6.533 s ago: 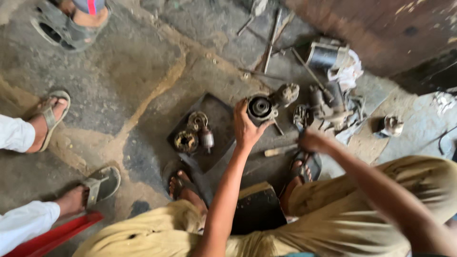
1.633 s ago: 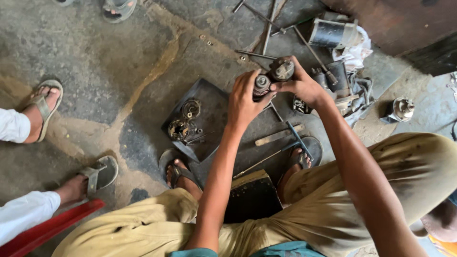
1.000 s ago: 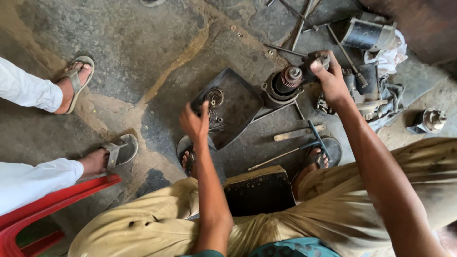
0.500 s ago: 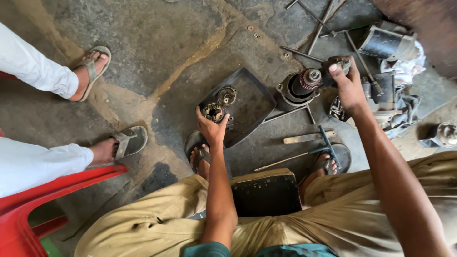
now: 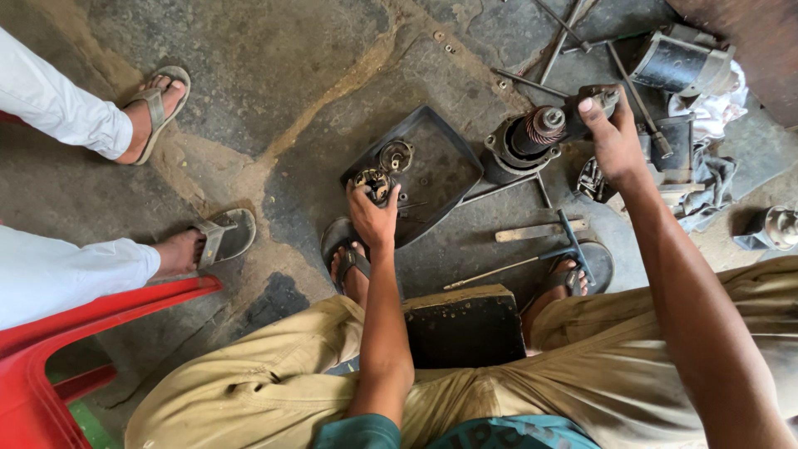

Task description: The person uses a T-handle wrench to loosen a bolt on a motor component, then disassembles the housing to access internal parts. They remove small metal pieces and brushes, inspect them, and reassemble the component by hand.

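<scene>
Since half a second ago the left hand has closed further over the round geared part at the near-left edge of the tray, while the right hand keeps its place on the motor assembly; the view has shifted only slightly. Cracked concrete floor fills the scene. One red plastic chair stands at near left, beside a second person's two white-trousered legs with two sandalled feet. One dark stool sits between the worker's knees. One dark square tray lies at centre and contains two round metal parts: the geared one under the left hand and a second ring-shaped part just beyond it. The left fingers are curled narrowly around the geared part, gripping it from above. Right of the tray lies one armature with a copper-coloured commutator, resting in its dark end housing; the right hand's fingers wrap the assembly's far end, thumb raised and extended. One cylindrical motor casing lies at far right, above a grey rag. One T-handled tool and several long rods lie on the floor nearby.
</scene>
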Tool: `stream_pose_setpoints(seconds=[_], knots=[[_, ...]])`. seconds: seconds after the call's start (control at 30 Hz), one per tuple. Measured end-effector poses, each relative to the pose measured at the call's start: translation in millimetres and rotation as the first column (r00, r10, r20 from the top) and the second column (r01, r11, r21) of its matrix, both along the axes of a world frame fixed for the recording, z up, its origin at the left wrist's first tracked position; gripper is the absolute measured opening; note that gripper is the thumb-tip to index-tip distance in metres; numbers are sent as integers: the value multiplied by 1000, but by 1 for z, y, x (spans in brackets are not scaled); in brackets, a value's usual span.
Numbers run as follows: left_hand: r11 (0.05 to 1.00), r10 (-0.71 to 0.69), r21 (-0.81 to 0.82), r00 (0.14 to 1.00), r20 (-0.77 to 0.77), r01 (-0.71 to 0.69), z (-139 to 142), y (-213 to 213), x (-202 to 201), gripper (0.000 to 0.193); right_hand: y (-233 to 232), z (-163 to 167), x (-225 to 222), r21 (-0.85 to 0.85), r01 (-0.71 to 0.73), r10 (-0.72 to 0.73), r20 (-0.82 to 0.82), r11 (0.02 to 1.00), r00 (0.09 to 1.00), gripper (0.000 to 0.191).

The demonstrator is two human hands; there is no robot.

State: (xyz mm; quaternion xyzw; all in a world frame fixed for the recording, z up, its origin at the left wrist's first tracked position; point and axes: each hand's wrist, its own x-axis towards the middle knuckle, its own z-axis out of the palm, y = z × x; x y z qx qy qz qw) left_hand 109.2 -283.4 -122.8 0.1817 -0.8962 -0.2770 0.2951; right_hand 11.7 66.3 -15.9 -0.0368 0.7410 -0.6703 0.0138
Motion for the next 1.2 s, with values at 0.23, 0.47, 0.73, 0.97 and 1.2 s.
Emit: stream_pose_setpoints(seconds=[0.23, 0.47, 0.73, 0.97, 1.2], knots=[[996, 88, -17, 996, 21, -88, 5, 7, -8, 63, 1, -1, 0, -5, 10, -10, 4, 1000, 1000, 55], [993, 117, 32, 993, 0, -117, -1, 11, -10, 50, 1, -2, 0, -31, -15, 14, -14, 999, 1000, 54], [994, 70, 86, 997, -41, -66, -2, 8, -7, 37, 2, -4, 1, 11, 7, -7, -26, 1000, 1000, 50], [994, 12, 105, 999, -40, -7, 2, -6, -8, 29, 4, -6, 2, 36, 2, -1, -8, 999, 1000, 48], [989, 25, 144, 996, -84, -13, 0, -10, -6, 26, 5, -5, 3, 30, -1, 2, -14, 1000, 1000, 51]])
